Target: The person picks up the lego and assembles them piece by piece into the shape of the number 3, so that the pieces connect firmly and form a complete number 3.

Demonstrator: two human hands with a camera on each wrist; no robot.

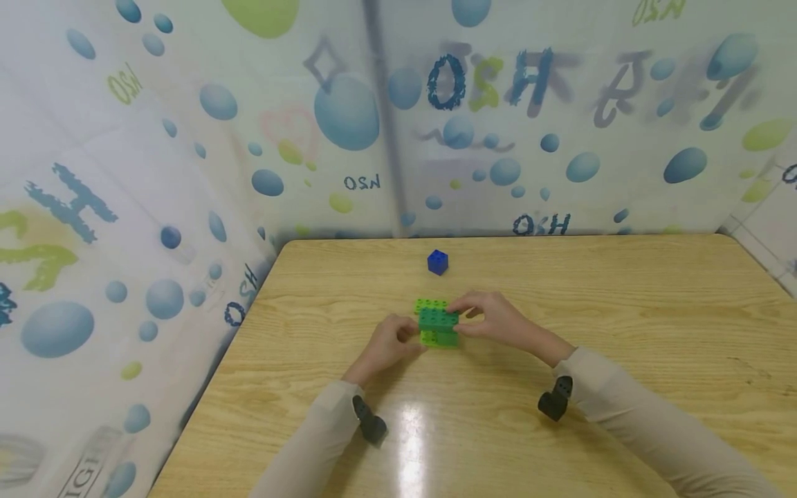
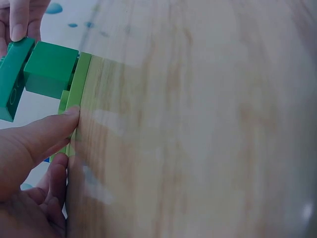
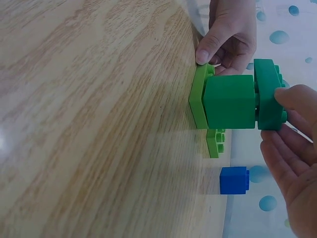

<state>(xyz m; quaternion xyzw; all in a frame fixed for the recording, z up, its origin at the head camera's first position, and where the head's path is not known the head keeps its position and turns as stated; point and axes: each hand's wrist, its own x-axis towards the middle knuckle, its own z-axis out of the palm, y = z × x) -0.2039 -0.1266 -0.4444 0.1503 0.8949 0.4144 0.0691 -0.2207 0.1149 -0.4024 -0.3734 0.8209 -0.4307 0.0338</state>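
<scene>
My right hand (image 1: 495,319) pinches a flat dark green toy building brick (image 3: 267,96) between thumb and fingers. That brick sits slightly tilted over a taller green block (image 3: 230,101), with a narrow gap between them in the right wrist view. Beneath the block lies a light green studded plate (image 3: 199,96), flat on the table. The thumb and a finger of my left hand (image 1: 389,342) pinch this plate at its left end. Just behind, a second light green plate (image 3: 213,145) is partly hidden in the head view by the stack.
Farther back on the wooden table (image 1: 591,290) stands a small blue brick (image 1: 438,263). A wall covering (image 1: 299,180) with printed bubbles rises behind the table and along its left side.
</scene>
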